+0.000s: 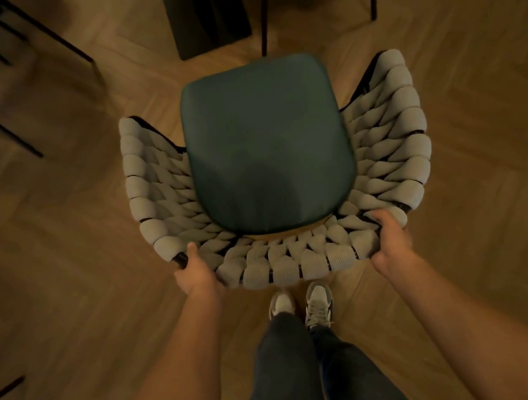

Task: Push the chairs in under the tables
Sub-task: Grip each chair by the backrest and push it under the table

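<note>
Both hands on the chair back

Here the chair stands on the wooden floor facing a dark desk leg. The left hand and right hand grip the woven backrest at its two corners, fingers curled round the rim

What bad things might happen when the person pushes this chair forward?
The grey woven chair with the green seat cushion might bump the dark table pedestal right ahead, or catch the thin black legs of the neighbouring chair. The left hand and right hand grip only the backrest's rim, so it could swing sideways.
</note>
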A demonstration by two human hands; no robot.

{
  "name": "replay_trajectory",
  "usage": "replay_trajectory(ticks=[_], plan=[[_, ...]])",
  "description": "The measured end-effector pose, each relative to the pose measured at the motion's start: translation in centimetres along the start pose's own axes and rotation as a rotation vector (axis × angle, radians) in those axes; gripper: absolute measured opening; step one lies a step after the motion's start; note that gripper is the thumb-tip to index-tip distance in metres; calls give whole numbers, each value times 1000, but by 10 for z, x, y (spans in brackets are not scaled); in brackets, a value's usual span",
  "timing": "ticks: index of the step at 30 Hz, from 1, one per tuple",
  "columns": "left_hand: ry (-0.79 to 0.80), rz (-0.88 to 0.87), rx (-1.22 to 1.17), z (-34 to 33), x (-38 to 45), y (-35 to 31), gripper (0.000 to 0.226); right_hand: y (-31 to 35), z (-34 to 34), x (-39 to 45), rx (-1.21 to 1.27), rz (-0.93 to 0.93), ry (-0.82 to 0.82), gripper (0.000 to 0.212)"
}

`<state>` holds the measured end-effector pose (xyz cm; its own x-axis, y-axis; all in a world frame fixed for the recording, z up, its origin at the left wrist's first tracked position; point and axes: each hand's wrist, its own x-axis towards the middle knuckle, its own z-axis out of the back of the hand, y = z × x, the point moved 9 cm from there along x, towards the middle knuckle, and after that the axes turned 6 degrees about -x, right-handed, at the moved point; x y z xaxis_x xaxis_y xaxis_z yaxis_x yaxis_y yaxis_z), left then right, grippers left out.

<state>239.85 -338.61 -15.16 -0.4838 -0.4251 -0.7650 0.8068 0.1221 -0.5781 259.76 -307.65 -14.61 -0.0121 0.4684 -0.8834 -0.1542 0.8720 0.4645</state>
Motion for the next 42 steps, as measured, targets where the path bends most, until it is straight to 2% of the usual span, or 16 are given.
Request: replay_trajectory(ticks=[3, 6, 10, 15, 21, 30, 34, 38, 42], plan=[[-78, 81, -7, -1, 0, 1, 54, -3, 4, 6, -43, -35, -71, 18], [-135, 107, -1, -4, -4, -1, 49, 2, 5, 12, -56, -40, -123, 19], [-188, 96, 2, -19, -5, -12, 46, 22, -14, 19, -85, -27, -141, 30], [-206, 112, -6, -46, 3, -33, 45, 57, -50, 34, -124, 6, -144, 26], [-181, 121, -16, -86, 3, -57, 44, 97, -90, 53, -135, 39, -124, 17], [-175, 96, 29, -129, 23, -100, 42, 130, -142, 77, -125, 34, -79, 19], [-161, 101, 38, -145, 29, -112, 43, 142, -158, 84, -125, 39, -70, 36], [-153, 119, 56, -159, 27, -121, 45, 161, -176, 88, -137, 51, -36, 32], [-147, 104, 83, -171, 31, -131, 48, 173, -189, 97, -171, 61, -27, 36]])
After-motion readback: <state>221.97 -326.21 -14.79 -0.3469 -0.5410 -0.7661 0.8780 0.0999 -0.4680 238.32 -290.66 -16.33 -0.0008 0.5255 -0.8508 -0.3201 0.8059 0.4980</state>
